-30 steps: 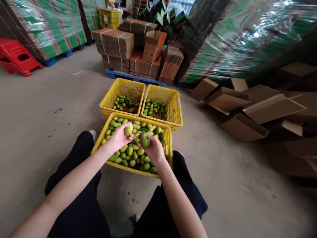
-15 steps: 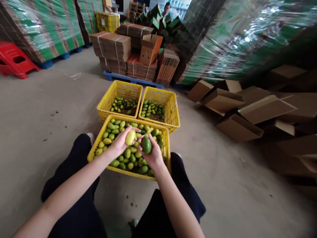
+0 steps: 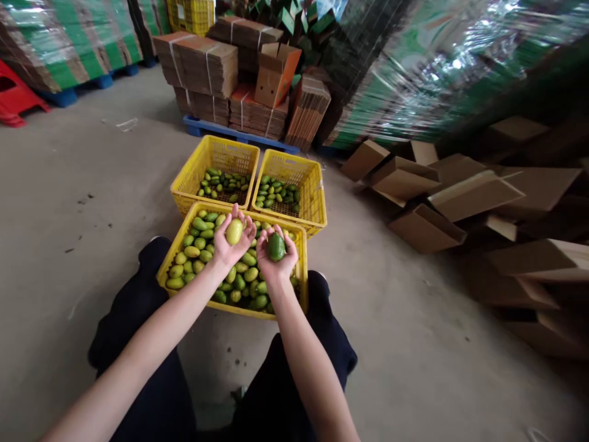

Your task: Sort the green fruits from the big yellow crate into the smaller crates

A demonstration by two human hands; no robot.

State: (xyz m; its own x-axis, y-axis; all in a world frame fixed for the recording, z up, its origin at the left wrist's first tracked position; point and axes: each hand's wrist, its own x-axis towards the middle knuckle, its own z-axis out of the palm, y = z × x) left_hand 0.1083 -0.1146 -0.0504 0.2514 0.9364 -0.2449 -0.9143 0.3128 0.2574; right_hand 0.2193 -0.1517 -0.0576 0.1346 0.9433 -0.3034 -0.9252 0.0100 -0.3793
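Note:
My left hand, palm up with its fingers curled upward, holds a pale yellow-green oval fruit. Cupped from below in my right hand is a dark green, smooth oval fruit. Both hands are side by side above a yellow plastic crate between my knees. Many green and yellowish oval fruits fill that crate, partly hidden by my hands and forearms. Two more yellow crates, one at the back left and one at the back right, hold smaller amounts of green fruit.
Bundled flat cardboard and an upright open box are stacked on a blue pallet behind the crates. Loose cardboard boxes lie to the right. Wrapped pallet loads and a red stool are at left.
My hands have turned palm up and opened further around the same two fruits, moving slightly apart. The camera view has tilted down a little, and the person at the back is out of view.

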